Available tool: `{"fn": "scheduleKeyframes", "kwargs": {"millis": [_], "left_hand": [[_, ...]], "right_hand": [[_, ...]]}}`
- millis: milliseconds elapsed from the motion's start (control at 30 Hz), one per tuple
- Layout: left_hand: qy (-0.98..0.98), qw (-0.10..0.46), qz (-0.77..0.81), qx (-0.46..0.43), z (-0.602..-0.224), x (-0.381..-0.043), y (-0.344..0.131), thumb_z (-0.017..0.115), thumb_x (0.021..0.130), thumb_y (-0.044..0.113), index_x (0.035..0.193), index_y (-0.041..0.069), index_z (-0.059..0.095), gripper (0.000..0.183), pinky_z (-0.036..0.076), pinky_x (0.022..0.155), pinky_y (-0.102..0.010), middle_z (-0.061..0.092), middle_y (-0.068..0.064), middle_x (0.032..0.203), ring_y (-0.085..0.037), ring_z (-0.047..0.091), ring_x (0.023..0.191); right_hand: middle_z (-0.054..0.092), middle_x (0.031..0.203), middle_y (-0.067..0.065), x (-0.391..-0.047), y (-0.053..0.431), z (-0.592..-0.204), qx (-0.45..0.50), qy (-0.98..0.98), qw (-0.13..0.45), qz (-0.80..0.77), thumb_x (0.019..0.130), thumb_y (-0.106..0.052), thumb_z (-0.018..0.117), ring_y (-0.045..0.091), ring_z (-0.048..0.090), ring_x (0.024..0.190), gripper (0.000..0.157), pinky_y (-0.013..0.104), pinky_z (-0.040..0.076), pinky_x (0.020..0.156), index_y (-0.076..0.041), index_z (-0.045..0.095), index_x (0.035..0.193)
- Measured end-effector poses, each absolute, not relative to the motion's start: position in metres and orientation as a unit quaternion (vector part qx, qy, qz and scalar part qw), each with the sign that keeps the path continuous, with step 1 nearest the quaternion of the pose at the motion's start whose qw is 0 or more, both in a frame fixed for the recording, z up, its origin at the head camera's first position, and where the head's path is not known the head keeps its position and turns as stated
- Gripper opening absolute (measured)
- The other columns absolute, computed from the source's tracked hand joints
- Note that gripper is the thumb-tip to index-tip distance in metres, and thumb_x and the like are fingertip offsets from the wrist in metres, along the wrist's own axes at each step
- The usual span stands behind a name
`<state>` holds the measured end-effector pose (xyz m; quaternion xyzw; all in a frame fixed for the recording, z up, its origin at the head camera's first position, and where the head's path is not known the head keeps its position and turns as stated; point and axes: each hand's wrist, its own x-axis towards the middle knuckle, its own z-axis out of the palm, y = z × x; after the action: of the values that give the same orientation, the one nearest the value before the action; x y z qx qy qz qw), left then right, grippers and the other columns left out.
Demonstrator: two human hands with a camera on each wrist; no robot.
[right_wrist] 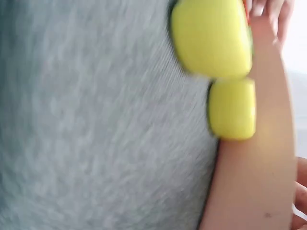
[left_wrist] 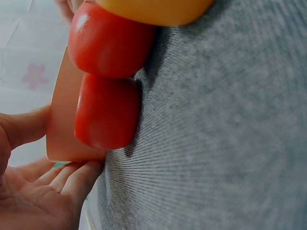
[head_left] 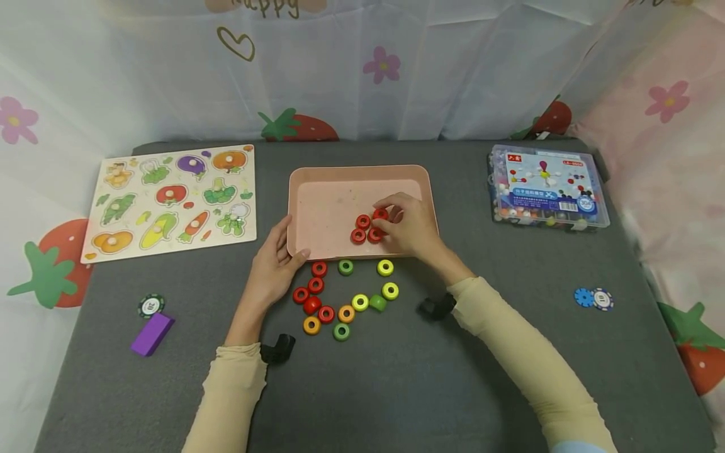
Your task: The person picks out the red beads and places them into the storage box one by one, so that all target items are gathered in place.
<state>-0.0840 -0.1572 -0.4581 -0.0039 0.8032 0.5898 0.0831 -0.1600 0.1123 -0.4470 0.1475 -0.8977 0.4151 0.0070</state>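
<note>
A shallow pink tray point(head_left: 320, 204) lies on the grey table. My left hand point(head_left: 272, 269) holds its front left corner, thumb at the front rim and fingers along the left side. Inside the tray, near the front right, my right hand point(head_left: 416, 229) pinches a red ring bead point(head_left: 381, 214); its fingertips partly cover the bead. Other red beads point(head_left: 358, 236) lie close together beside that hand. Just in front of the tray are loose red, orange, yellow and green beads. In the left wrist view, a red bead point(left_wrist: 108, 112) stands close to the tray wall point(left_wrist: 62, 124).
A vegetable puzzle board point(head_left: 144, 220) lies left of the tray. At the back right is a clear plastic box point(head_left: 548, 187) of coloured pieces. A purple block point(head_left: 153, 335) touches a dark chip point(head_left: 151, 305) at left. Blue chips point(head_left: 602, 299) lie at right.
</note>
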Motion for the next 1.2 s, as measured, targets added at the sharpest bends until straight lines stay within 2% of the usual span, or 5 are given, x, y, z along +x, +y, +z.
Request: {"fn": "scheduleKeyframes", "kwargs": {"millis": [467, 700, 867, 1067, 1200], "left_hand": [[0.803, 0.085, 0.590, -0.006, -0.459, -0.084, -0.157, 0.064, 0.098, 0.008, 0.162, 0.013, 0.016, 0.080, 0.043, 0.109, -0.047, 0.026, -0.017, 0.163, -0.035, 0.042, 0.141], [0.804, 0.081, 0.589, -0.008, -0.458, -0.084, -0.156, 0.066, 0.097, 0.013, 0.161, 0.016, 0.020, 0.078, 0.043, 0.109, -0.045, 0.029, -0.015, 0.162, -0.032, 0.044, 0.141], [0.805, 0.081, 0.587, -0.003, -0.459, -0.084, -0.157, 0.065, 0.098, 0.013, 0.161, 0.014, 0.019, 0.078, 0.043, 0.109, -0.045, 0.030, -0.015, 0.162, -0.032, 0.044, 0.140], [0.804, 0.081, 0.589, 0.000, -0.459, -0.084, -0.157, 0.065, 0.098, 0.013, 0.161, 0.013, 0.020, 0.077, 0.044, 0.108, -0.044, 0.030, -0.016, 0.162, -0.032, 0.044, 0.140], [0.803, 0.080, 0.590, 0.000, -0.458, -0.083, -0.158, 0.066, 0.098, 0.013, 0.161, 0.014, 0.021, 0.077, 0.044, 0.108, -0.044, 0.029, -0.015, 0.162, -0.032, 0.044, 0.140]], "right_hand": [[0.070, 0.098, 0.010, -0.161, 0.110, -0.445, 0.138, -0.903, -0.023, 0.407, 0.086, -0.010, 0.079, 0.023, 0.061, 0.084, 0.022, 0.032, 0.049, 0.071, -0.006, 0.076, 0.108], [0.069, 0.095, 0.010, -0.135, 0.093, -0.436, 0.246, -0.863, -0.026, 0.440, 0.084, -0.009, 0.082, 0.024, 0.060, 0.085, 0.023, 0.038, 0.053, 0.074, -0.005, 0.075, 0.105], [0.070, 0.097, 0.006, -0.104, 0.075, -0.433, 0.319, -0.835, -0.082, 0.440, 0.084, -0.011, 0.082, 0.017, 0.060, 0.079, 0.026, 0.032, 0.053, 0.069, -0.008, 0.074, 0.108], [0.068, 0.113, 0.000, -0.080, 0.059, -0.438, 0.375, -0.814, -0.175, 0.409, 0.086, -0.017, 0.081, 0.016, 0.059, 0.083, 0.033, 0.030, 0.052, 0.074, -0.013, 0.071, 0.118], [0.066, 0.121, -0.005, -0.070, 0.051, -0.443, 0.398, -0.812, -0.207, 0.375, 0.089, -0.020, 0.079, 0.013, 0.060, 0.083, 0.036, 0.022, 0.049, 0.072, -0.017, 0.070, 0.123]]}}
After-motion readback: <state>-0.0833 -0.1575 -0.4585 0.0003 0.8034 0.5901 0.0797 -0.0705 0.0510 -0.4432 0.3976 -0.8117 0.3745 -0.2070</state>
